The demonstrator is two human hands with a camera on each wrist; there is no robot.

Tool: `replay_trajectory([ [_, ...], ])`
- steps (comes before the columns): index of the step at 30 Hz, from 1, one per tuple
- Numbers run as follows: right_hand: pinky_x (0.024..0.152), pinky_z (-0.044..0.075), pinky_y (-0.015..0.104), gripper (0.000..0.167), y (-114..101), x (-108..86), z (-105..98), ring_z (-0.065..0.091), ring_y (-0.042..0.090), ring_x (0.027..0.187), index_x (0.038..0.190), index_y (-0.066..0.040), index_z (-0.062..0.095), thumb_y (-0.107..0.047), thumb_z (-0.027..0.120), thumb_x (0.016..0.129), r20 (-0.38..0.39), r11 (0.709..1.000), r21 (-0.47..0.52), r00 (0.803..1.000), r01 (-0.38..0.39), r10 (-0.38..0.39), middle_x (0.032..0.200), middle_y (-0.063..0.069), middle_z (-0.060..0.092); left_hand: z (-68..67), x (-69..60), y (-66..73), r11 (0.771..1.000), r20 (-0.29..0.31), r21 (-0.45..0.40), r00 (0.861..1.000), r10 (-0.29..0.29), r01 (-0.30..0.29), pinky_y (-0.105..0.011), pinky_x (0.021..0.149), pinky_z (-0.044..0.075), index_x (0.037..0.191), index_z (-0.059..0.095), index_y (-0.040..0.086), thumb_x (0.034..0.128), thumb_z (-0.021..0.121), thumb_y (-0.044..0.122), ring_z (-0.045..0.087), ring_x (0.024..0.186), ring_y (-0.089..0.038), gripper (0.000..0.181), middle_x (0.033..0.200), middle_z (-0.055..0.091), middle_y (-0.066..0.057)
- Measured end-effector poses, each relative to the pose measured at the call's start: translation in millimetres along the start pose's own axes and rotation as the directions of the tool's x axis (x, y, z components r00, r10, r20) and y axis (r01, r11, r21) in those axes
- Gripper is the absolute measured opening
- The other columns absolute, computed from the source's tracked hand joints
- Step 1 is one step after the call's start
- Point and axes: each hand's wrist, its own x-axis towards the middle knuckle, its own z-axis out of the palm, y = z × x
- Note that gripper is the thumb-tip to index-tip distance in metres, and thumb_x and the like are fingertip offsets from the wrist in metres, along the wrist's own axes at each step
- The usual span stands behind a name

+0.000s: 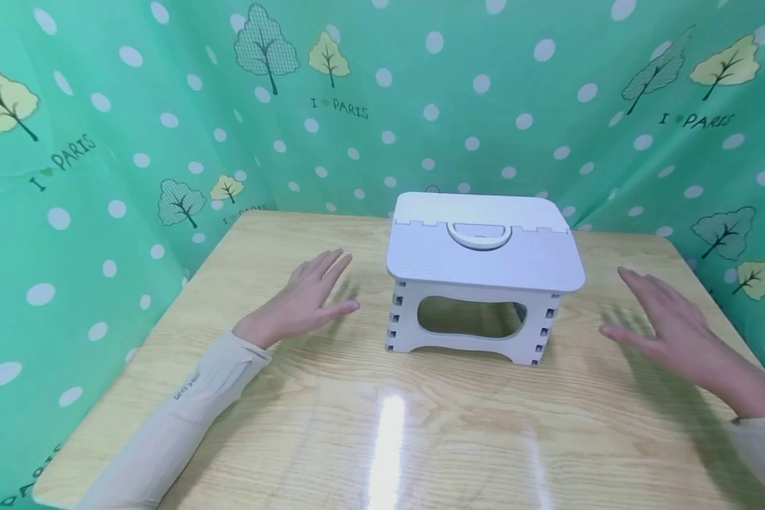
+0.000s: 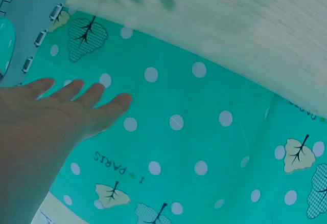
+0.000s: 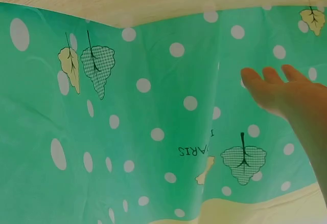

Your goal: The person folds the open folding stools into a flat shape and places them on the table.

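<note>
A white folding step stool stands upright on the table, its legs spread and its top flat, with a carry handle in the middle of the top. To its left, my left hand hovers apart from it, fingers straight and holding nothing. On the other side my right hand is held above the table with extended fingers, also apart from the stool. In the left wrist view, part of the stool shows beyond the left hand. The right wrist view has only the right hand, without the stool.
The wood-grain table has rounded corners and carries a bright light reflection near the front. A green dotted curtain with printed trees hangs behind it and along both sides.
</note>
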Motion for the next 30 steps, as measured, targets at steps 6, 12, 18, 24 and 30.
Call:
replay_trajectory([
  [6,0.104,0.011,0.079,0.099,-3,-0.5,2,0.016,0.061,0.138,0.160,-0.010,0.006,-0.036,0.072,0.092,0.049,0.999,0.048,0.999,-0.017,0.015,0.154,0.038,0.020,2.6,-0.1,3.5,1.000,-0.003,-0.007,1.000,0.021,-0.021,-0.056,0.121,0.007,0.161,0.010,0.014,0.0975,0.038,0.068,0.006,0.152,-0.029,0.088,0.167,0.005,-0.008],
  [12,0.096,0.023,0.079,0.104,-13,2.7,3,0.022,0.061,0.135,0.160,-0.010,0.005,-0.036,0.076,0.089,0.113,0.991,0.115,0.992,-0.067,0.054,0.153,0.036,0.026,3.8,2.7,12.7,0.998,-0.016,-0.042,0.998,0.056,-0.057,-0.054,0.121,0.009,0.161,0.012,0.015,0.0972,0.040,0.068,0.009,0.152,-0.027,0.087,0.167,0.008,-0.006],
  [18,0.095,0.028,0.077,0.102,-24,6.3,7,0.028,0.059,0.134,0.160,-0.007,0.010,-0.036,0.077,0.088,0.138,0.988,0.139,0.990,-0.061,0.042,0.151,0.034,0.032,6.8,6.0,19.7,0.994,-0.027,-0.031,0.994,0.102,-0.103,-0.055,0.120,0.013,0.160,0.013,0.014,0.0973,0.040,0.068,0.013,0.151,-0.027,0.087,0.166,0.011,-0.006],
  [24,0.094,0.028,0.079,0.098,-32,5.3,11,0.028,0.059,0.135,0.160,-0.011,0.011,-0.036,0.075,0.090,0.149,0.985,0.165,0.988,-0.051,0.026,0.153,0.033,0.031,7.9,8.7,23.4,0.993,-0.027,-0.029,0.993,0.117,-0.117,-0.055,0.120,0.014,0.161,0.012,0.015,0.0971,0.039,0.068,0.014,0.151,-0.028,0.087,0.166,0.012,-0.007],
  [30,0.094,0.028,0.079,0.096,-39,4.6,18,0.031,0.058,0.134,0.161,-0.015,0.013,-0.035,0.075,0.090,0.121,0.982,0.182,0.992,-0.042,0.020,0.153,0.031,0.033,8.5,10.2,29.0,0.990,-0.030,-0.039,0.991,0.134,-0.135,-0.054,0.120,0.015,0.160,0.015,0.013,0.0972,0.040,0.068,0.017,0.150,-0.030,0.087,0.165,0.014,-0.009],
])
